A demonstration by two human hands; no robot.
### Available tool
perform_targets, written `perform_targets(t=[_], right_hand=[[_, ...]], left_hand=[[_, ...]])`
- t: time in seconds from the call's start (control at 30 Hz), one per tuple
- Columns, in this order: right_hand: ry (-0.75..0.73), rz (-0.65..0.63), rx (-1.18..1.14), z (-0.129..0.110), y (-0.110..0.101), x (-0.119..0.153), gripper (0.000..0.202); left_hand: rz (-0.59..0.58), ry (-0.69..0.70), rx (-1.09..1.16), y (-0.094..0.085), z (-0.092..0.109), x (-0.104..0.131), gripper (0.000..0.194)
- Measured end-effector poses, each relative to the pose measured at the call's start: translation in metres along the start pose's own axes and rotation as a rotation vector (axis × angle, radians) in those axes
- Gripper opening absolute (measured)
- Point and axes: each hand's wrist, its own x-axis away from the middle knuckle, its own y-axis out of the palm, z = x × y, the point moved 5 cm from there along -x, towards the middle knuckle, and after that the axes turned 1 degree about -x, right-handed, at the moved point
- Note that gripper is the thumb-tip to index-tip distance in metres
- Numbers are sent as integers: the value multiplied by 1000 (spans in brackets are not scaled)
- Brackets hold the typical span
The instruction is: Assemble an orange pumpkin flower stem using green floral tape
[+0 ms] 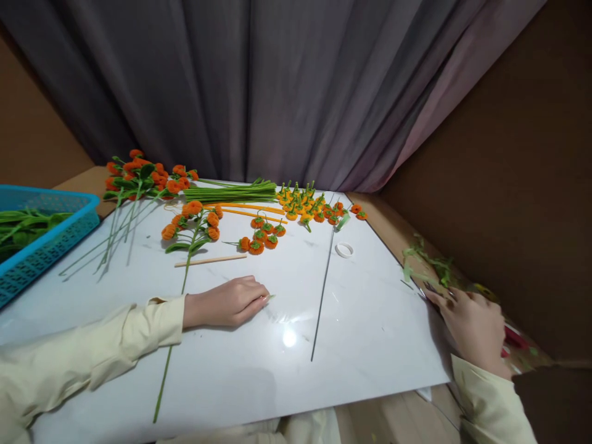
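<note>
My left hand (238, 302) is closed on the white board, thumb pressed to the fingers. A tiny pale-green tip pokes out at the fingertips; what it belongs to is hidden. Under my left forearm runs the green stem of an orange flower spray (192, 237) with leaves. At the right edge, my right hand (472, 327) bends its fingers over dark metal tips (430, 287). Red handles (514, 337) show behind that hand, but whether they belong to the same tool I cannot tell. A thin dark wire rod (324, 290) lies between my hands.
Orange flower sprays (139, 172), a green stem bundle (231, 192), yellow-orange flower heads (300, 202) and loose orange heads (263, 235) line the back. A blue basket (50, 237) holds leaves at left. A wooden stick (210, 261), white ring (344, 250) and green scraps (430, 262) lie around.
</note>
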Motion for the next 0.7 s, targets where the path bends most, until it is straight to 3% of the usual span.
perform_targets(t=[0.07,0.13,0.27,0.4,0.53,0.7], right_hand=[[6,57,-41,-19,-17,-5,48],[-76,-44,-292,-57,-32,-6,38],[-516,-516,-743,-173,-57,17,36],[-841,-796,-911,-256,-66,41,31],[-925,-996,-943,-287,-56,45,29],[-944,-1055,-963,-295,-49,43,26]], left_hand=[[1,0,-2,0,-1,0,29],[7,2,-3,0,-1,0,29],[15,15,-10,0,0,0,28],[15,47,-29,-2,3,0,28],[14,74,-56,-2,4,0,30],[9,89,-68,-1,4,1,28]])
